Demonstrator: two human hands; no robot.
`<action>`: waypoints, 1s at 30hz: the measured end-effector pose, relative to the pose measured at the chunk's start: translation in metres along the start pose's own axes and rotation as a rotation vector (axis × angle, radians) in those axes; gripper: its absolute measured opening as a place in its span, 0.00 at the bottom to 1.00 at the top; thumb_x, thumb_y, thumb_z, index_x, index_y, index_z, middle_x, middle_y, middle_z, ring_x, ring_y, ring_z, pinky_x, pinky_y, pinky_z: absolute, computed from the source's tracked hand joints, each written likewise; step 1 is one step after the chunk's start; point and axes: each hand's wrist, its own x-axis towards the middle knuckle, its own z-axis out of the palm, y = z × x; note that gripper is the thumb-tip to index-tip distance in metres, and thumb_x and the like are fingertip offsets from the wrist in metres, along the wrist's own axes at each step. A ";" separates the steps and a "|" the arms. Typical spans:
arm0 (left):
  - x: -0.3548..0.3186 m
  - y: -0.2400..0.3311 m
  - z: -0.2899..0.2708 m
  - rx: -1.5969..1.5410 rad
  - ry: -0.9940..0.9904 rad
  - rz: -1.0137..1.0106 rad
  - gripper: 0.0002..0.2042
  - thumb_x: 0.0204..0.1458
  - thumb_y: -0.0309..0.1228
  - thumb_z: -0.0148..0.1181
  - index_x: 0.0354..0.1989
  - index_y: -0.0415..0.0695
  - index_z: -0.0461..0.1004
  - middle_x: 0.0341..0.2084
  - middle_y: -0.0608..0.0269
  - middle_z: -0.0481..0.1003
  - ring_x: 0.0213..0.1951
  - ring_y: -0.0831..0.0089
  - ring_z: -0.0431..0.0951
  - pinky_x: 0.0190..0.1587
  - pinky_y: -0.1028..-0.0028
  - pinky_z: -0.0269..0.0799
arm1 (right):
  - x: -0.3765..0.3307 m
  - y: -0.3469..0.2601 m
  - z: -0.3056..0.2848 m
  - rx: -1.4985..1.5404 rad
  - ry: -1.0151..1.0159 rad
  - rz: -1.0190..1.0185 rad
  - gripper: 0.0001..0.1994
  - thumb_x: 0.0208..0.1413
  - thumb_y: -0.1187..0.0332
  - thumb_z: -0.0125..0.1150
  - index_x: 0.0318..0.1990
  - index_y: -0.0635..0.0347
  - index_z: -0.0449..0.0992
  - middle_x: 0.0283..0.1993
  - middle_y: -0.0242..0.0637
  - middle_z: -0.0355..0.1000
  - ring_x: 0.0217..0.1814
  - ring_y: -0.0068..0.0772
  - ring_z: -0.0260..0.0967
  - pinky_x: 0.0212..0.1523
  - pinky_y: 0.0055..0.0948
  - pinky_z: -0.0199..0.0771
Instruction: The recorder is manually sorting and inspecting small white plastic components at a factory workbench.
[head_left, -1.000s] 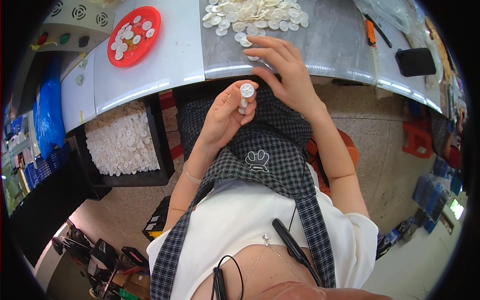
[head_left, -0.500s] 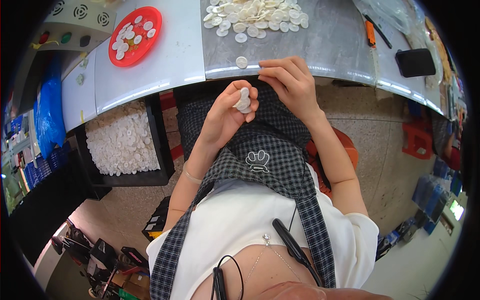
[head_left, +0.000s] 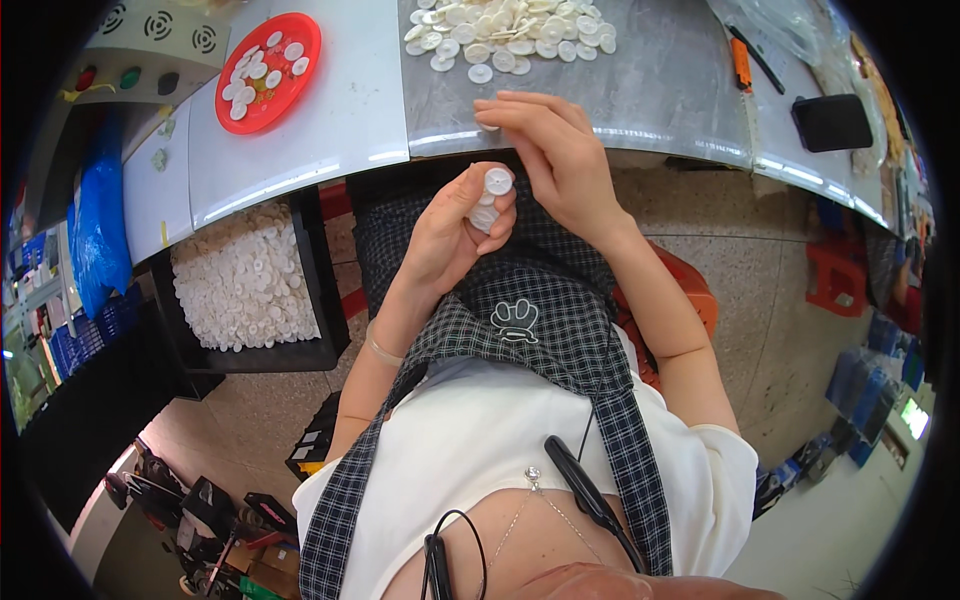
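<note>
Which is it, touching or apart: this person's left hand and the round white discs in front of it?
Touching: the head view shows the left hand curled around the round white discs, partly covering their edges.

The worktop (head_left: 350, 115) is divided into white and grey sections. White discs (head_left: 522, 30) are heaped on the grey, and a lone disc (head_left: 486, 127) is partly hidden near the front edge. A red plate (head_left: 294, 97) is set at left; an orange cutter (head_left: 741, 66), black rod (head_left: 760, 64), black case (head_left: 832, 124) and clear plastic (head_left: 770, 28) are laid at right.
</note>
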 end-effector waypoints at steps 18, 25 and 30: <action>-0.003 0.003 0.010 0.117 0.061 0.005 0.18 0.67 0.43 0.43 0.50 0.40 0.67 0.31 0.66 0.70 0.29 0.81 0.69 0.25 0.82 0.64 | -0.013 -0.002 -0.011 0.554 -0.130 0.180 0.24 0.47 0.79 0.70 0.53 0.61 0.70 0.57 0.44 0.73 0.51 0.31 0.76 0.53 0.29 0.74; -0.004 0.001 0.008 0.140 -0.025 0.013 0.22 0.67 0.46 0.43 0.55 0.38 0.66 0.31 0.68 0.69 0.29 0.82 0.68 0.27 0.81 0.64 | -0.010 -0.006 -0.016 0.648 -0.197 0.146 0.28 0.47 0.76 0.71 0.57 0.59 0.66 0.59 0.44 0.72 0.52 0.32 0.76 0.57 0.33 0.71; -0.005 0.001 0.008 0.136 -0.048 0.024 0.21 0.67 0.45 0.44 0.54 0.38 0.66 0.32 0.67 0.69 0.29 0.81 0.68 0.28 0.81 0.65 | 0.008 0.024 -0.034 0.290 0.061 0.139 0.13 0.55 0.72 0.64 0.48 0.58 0.76 0.54 0.33 0.75 0.55 0.35 0.71 0.56 0.37 0.70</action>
